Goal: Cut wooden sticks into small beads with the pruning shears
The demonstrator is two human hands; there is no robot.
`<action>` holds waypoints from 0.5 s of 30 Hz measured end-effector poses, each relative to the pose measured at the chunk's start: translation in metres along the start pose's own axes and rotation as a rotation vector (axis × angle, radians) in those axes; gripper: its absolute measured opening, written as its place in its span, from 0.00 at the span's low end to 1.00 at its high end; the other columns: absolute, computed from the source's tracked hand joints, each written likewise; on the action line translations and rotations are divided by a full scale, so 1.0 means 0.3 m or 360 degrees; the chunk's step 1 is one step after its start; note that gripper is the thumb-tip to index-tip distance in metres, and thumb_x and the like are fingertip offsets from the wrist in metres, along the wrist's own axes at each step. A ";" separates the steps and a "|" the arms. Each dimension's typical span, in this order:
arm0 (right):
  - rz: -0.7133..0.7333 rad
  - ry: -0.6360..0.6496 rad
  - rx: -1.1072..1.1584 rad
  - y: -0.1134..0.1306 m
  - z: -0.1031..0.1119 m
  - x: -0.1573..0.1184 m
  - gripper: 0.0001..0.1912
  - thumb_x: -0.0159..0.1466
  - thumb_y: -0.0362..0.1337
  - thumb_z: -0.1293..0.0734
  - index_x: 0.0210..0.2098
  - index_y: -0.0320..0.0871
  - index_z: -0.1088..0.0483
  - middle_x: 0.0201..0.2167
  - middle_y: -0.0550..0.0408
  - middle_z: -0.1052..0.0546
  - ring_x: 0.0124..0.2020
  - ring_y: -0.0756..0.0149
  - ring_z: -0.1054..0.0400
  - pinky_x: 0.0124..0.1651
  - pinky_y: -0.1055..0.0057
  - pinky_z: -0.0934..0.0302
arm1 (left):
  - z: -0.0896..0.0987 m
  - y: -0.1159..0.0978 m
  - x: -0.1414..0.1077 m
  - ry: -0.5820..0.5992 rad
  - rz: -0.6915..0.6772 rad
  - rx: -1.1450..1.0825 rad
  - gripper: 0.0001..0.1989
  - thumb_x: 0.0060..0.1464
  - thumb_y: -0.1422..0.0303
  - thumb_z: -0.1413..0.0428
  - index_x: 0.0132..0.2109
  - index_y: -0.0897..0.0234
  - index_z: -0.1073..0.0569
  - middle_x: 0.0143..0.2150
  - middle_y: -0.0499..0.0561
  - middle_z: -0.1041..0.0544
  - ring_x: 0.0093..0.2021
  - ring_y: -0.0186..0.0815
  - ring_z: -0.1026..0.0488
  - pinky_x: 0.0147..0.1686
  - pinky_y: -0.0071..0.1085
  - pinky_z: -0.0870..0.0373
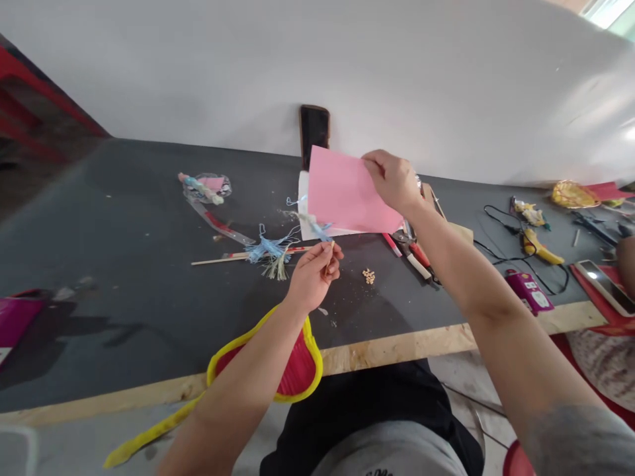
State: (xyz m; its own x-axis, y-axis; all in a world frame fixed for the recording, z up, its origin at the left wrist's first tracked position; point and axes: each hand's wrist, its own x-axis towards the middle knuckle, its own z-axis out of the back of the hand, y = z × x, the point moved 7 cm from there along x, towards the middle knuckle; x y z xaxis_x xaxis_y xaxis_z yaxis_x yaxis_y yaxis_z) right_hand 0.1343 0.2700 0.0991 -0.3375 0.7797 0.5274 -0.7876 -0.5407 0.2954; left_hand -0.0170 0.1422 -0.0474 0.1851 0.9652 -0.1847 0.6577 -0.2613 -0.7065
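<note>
Paper [347, 192] clamped in the right hand's [394, 177] fingers; left hand [314, 274] below it, fingers together on a pale piece [332, 244] too small to identify.
Left of the paper, a clear bag [225, 192] holds something pink; far right of it, the basket's [559, 196] contents are unclear. Tassels [268, 248] lie left of the paper, beads [368, 276] below. It partly hides a white sheet [305, 230] and the phone [315, 125].

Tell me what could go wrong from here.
The pink paper in the right hand might knock the phone leaning on the wall behind it.
The loose gold bits near the left hand might scatter if brushed.
The yellow-rimmed red piece overhangs the table edge and could slip off.
</note>
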 end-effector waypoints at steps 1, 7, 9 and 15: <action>0.0012 -0.0011 0.0038 0.002 0.004 0.022 0.17 0.73 0.38 0.46 0.46 0.42 0.27 0.38 0.52 0.22 0.40 0.64 0.28 0.45 0.66 0.36 | 0.001 0.000 0.000 -0.0005 0.0002 0.0005 0.13 0.48 0.65 0.31 0.31 0.67 0.26 0.30 0.48 0.28 0.22 0.23 0.41 0.20 0.21 0.46; 0.0128 -0.0252 0.0237 -0.104 0.093 0.118 0.25 0.76 0.49 0.50 0.46 0.41 0.28 0.36 0.55 0.25 0.39 0.67 0.29 0.42 0.65 0.36 | 0.014 -0.020 -0.002 -0.0092 -0.0015 -0.0073 0.13 0.48 0.65 0.31 0.32 0.65 0.27 0.28 0.46 0.28 0.22 0.23 0.41 0.21 0.21 0.44; 0.0054 -0.0346 0.0254 -0.201 0.147 0.114 0.24 0.75 0.50 0.48 0.45 0.41 0.28 0.36 0.53 0.25 0.36 0.68 0.31 0.38 0.67 0.37 | 0.019 -0.023 -0.002 -0.0122 -0.0008 -0.0088 0.12 0.49 0.65 0.32 0.33 0.65 0.27 0.27 0.46 0.29 0.21 0.24 0.41 0.21 0.21 0.44; -0.0367 -0.0632 0.0184 -0.433 0.334 -0.027 0.23 0.76 0.46 0.47 0.45 0.39 0.27 0.36 0.43 0.22 0.30 0.71 0.35 0.29 0.66 0.44 | 0.015 -0.013 0.000 -0.0149 0.0005 0.0007 0.14 0.52 0.63 0.34 0.33 0.64 0.31 0.37 0.52 0.19 0.30 0.30 0.26 0.26 0.25 0.32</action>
State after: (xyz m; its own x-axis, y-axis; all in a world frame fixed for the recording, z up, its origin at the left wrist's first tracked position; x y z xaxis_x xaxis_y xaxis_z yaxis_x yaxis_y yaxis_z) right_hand 0.2911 0.3024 0.1364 0.0801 0.7148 0.6948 -0.7488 -0.4169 0.5152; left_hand -0.0228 0.1432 -0.0477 0.1180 0.9610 -0.2499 0.6540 -0.2646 -0.7087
